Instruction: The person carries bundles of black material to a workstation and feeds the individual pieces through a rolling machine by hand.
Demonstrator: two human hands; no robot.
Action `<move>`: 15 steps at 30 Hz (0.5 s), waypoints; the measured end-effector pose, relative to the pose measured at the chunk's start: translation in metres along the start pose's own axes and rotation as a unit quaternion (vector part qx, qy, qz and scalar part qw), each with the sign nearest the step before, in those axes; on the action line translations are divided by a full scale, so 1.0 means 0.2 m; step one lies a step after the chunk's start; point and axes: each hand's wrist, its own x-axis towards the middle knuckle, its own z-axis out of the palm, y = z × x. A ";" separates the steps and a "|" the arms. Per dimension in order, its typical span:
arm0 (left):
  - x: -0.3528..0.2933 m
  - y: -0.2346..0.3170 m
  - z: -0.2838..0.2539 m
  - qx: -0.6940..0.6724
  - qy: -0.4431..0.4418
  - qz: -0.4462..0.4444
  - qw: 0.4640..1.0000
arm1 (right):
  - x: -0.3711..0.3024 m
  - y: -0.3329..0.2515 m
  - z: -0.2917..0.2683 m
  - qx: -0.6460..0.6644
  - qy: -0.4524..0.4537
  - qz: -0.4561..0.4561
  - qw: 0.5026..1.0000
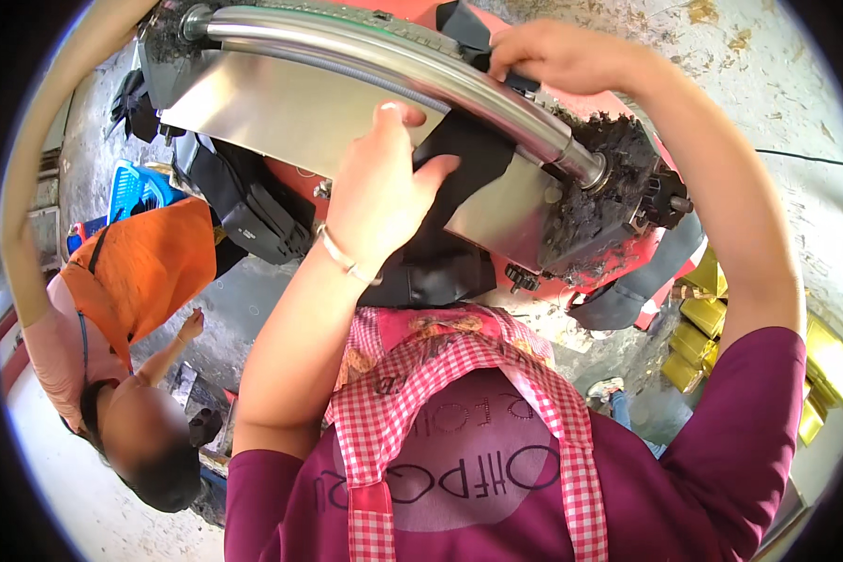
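Hands well apart, on either side of a steel roller.
The left hand spreads ungripped beside the black sheet; the right hand curls over the far side, its grip unclear. The sheet lies across the metal plate below the roller, probably for flat support; it looks smooth, dark and pliable.
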 end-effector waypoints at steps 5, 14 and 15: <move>-0.18 -0.22 -0.09 -0.101 -0.060 0.070 0.991 | -0.03 -0.04 0.00 0.182 -0.073 0.224 0.955; -0.36 -0.78 0.50 0.179 -0.014 0.250 0.951 | -0.18 -0.02 -0.44 0.499 0.165 0.142 0.839; -0.35 -0.78 0.48 0.155 -0.087 0.235 0.955 | -0.21 -0.04 -0.50 0.476 0.167 0.123 0.855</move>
